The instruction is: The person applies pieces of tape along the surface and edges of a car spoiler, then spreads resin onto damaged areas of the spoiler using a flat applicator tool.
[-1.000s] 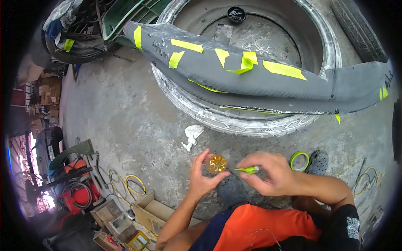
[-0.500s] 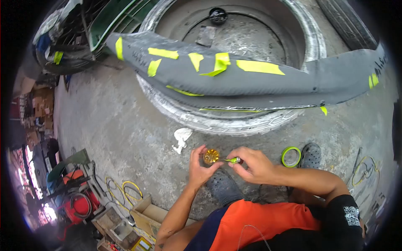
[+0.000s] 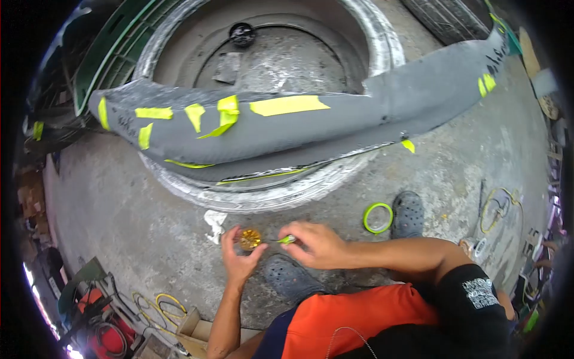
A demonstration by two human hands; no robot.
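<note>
My left hand (image 3: 240, 258) grips a small round amber, see-through object (image 3: 250, 239) between thumb and fingers. Just to its right, my right hand (image 3: 314, 244) pinches a small tool with a yellow-green handle (image 3: 288, 239), its thin tip pointing at the amber object. Whether tip and object touch is too small to tell. Beyond both hands, a long grey curved panel (image 3: 335, 128) with strips of yellow-green tape (image 3: 290, 105) lies across a large tire (image 3: 239, 200).
A roll of green tape (image 3: 378, 218) lies on the floor beside my shoe (image 3: 408, 215). A crumpled white cloth (image 3: 214, 225) is left of my hands. A black cup (image 3: 242, 35) stands inside the tire. Yellow hose (image 3: 170, 306) and a wooden box (image 3: 194, 332) are at lower left.
The view has turned and shifted right, so the panel, tire and hands appear farther left. Both hands keep their hold, with the tool still beside the amber object.
</note>
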